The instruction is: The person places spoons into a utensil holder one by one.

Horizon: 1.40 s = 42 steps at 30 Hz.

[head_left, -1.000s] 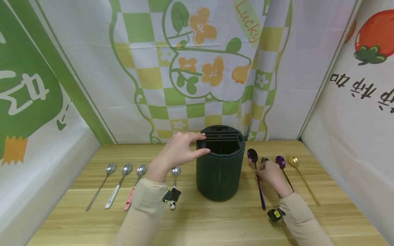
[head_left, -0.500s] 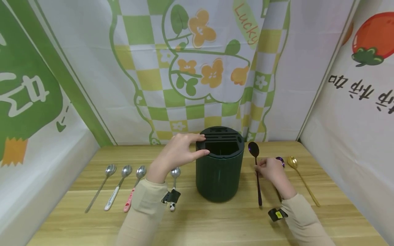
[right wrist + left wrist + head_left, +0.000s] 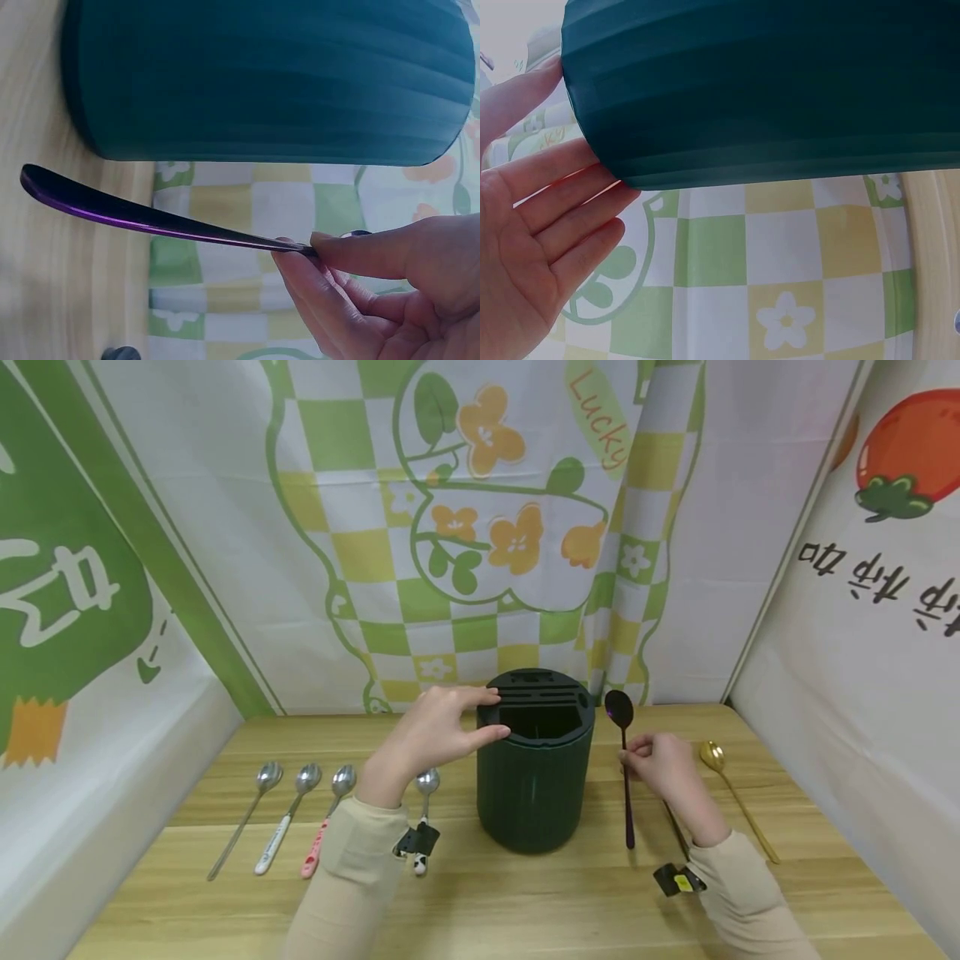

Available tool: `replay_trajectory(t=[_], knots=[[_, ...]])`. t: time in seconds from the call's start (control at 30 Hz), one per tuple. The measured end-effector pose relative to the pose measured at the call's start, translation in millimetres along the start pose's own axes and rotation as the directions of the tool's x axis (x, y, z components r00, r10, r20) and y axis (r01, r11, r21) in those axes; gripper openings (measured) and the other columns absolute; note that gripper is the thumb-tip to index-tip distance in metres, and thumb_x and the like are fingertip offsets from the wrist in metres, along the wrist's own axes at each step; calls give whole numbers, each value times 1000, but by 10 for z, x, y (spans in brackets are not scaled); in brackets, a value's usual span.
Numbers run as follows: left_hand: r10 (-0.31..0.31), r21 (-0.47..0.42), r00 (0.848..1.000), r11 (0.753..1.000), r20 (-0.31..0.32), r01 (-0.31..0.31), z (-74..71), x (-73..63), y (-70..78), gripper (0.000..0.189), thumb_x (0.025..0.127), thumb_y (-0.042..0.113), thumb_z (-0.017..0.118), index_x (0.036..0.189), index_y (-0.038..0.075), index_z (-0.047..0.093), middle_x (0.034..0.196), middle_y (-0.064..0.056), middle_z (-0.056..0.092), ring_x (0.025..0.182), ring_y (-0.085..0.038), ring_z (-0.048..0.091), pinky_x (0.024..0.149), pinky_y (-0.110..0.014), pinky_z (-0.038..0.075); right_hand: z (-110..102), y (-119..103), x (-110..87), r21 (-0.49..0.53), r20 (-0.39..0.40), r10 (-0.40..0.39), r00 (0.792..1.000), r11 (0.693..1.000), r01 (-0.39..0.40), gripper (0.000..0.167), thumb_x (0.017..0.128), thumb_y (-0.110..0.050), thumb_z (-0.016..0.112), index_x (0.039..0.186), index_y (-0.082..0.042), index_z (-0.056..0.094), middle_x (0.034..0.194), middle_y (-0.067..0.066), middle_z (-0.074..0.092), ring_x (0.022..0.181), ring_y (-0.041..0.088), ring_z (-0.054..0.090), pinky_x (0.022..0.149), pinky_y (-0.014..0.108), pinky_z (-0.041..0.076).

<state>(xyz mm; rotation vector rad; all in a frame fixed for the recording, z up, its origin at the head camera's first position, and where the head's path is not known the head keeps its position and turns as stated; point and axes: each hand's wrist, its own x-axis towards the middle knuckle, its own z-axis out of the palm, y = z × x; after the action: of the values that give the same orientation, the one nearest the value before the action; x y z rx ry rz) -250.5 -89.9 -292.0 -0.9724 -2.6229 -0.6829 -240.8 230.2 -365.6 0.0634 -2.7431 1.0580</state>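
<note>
A dark green utensil holder (image 3: 534, 793) with a slotted black lid (image 3: 540, 687) stands upright on the table. My left hand (image 3: 435, 731) touches its rim on the left with the thumb and fingertips; in the left wrist view these fingers (image 3: 551, 169) look fairly straight. With thumb and fingers, my right hand (image 3: 663, 768) pinches the thin stem of a dark purple spoon (image 3: 619, 708), just right of the holder. The spoon is tilted bowl up, its handle end (image 3: 82, 201) hanging toward the table. Beneath the right hand lies another utensil (image 3: 677, 828), its upper part hidden.
On the left lie several silver spoons: a plain one (image 3: 243, 827), one with a white handle (image 3: 273, 843), a pink-handled one (image 3: 313, 847) and a black-and-white one (image 3: 427, 781). A gold spoon (image 3: 738, 797) lies far right. Printed curtains (image 3: 495, 635) close off the back.
The purple spoon has risen off the table in my right hand, turning more upright, its bowl going up. The right hand has lifted slightly. My left hand stays at the rim.
</note>
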Motion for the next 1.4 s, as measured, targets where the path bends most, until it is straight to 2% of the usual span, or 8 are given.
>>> replay_trajectory(t=[0.33, 0.47, 0.67, 0.87, 1.03, 1.17, 1.4], knots=[[0, -6, 1000, 1000, 2, 0, -20, -13, 19, 54, 87, 50, 63, 125, 12, 62, 127, -1, 63, 117, -18, 59, 98, -39, 48, -88, -131, -31, 31, -14, 3, 1000, 1000, -3, 17, 88, -11, 65, 89, 6, 64, 76, 15, 71, 65, 21, 70, 56, 23, 53], [1, 1, 1000, 1000, 3, -1, -18, -10, 16, 54, 87, 50, 63, 125, 12, 62, 127, -1, 63, 117, -18, 59, 98, -39, 48, -126, -174, -50, 2, -30, -22, 999, 1000, 22, 19, 89, -14, 64, 91, 5, 64, 79, 16, 71, 68, 24, 70, 56, 24, 52], [6, 0, 1000, 1000, -1, -6, -15, -6, 17, 54, 87, 49, 63, 125, 12, 63, 126, -1, 63, 116, -18, 60, 97, -39, 48, -190, -254, -76, -35, -95, -80, 992, 996, 77, 20, 89, -16, 65, 93, 3, 64, 83, 17, 71, 69, 22, 69, 56, 27, 52], [-1, 3, 1000, 1000, 5, 1, -16, -10, 18, 54, 87, 50, 63, 125, 12, 62, 127, -1, 63, 117, -18, 59, 98, -39, 48, -246, -345, -88, -15, -132, -97, 986, 995, 96, 19, 89, -16, 65, 95, 3, 64, 85, 19, 71, 69, 24, 70, 57, 27, 55], [-8, -1, 1000, 1000, 5, 8, -19, -14, 21, 54, 87, 50, 63, 126, 13, 62, 127, -1, 62, 117, -18, 59, 98, -39, 48, -298, -420, -91, 40, -135, -88, 987, 995, 94, 20, 90, -15, 64, 98, 4, 63, 88, 21, 70, 71, 27, 71, 55, 22, 54], [-10, 0, 1000, 1000, 4, 10, -16, -13, 23, 54, 87, 50, 63, 126, 13, 62, 127, -1, 62, 117, -18, 59, 98, -39, 48, -336, -467, -86, 46, -168, -105, 980, 992, 114, 20, 90, -15, 65, 95, 4, 64, 87, 20, 70, 71, 26, 71, 55, 19, 53], [-7, -2, 1000, 1000, 1, 7, -3, -5, 11, 54, 87, 49, 63, 126, 12, 62, 128, -1, 62, 118, -18, 58, 98, -39, 48, -399, -561, -74, -24, -241, -146, 959, 989, 144, 21, 90, -20, 66, 94, 0, 66, 87, 18, 70, 76, 27, 70, 67, 37, 56]])
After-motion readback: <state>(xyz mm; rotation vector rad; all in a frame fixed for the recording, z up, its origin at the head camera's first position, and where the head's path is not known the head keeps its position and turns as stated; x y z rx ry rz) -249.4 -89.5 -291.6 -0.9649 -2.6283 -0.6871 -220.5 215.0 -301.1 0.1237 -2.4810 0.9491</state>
